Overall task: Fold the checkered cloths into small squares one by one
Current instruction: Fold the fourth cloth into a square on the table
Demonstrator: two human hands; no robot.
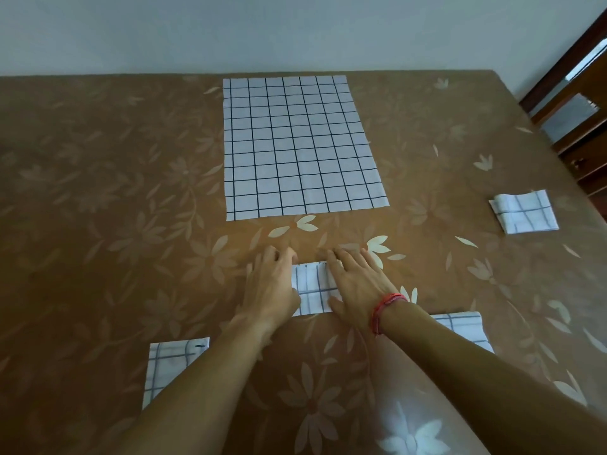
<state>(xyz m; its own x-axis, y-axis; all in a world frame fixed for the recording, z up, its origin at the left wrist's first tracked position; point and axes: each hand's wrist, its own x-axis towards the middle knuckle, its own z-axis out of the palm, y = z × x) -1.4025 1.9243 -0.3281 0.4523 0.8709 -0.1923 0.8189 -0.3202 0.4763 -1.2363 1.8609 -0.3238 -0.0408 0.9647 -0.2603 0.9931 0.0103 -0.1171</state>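
Both hands are down on the table (98, 192), which wears a brown cover printed with pale flowers. Between them lies a small folded cloth (313, 290), white with a dark grid, close to the near middle of the table. The left hand (271, 284) rests palm down over the cloth's left edge, fingers spread flat and reaching past its far corner, not closed around anything. The right hand (356, 280) lies flat over the right edge in the same way, fingers stretched forward, thumb on the cloth's near right part. A red bracelet (386, 311) circles the right wrist.

Further back, in the middle of the table, a large checkered cloth (302, 146) lies spread open and smooth, reaching almost to the far edge and well apart from the hands. Off to the right, near the table's side, sits a folded square (524, 211) with one corner lifted a little. Another folded piece (466, 330) shows just behind the right forearm, partly hidden by it. On the near left, a fourth folded piece (167, 366) lies partly under the left forearm.

Behind the table stands a plain pale wall (295, 27), and dark wooden furniture (574, 110) shows at the right edge.
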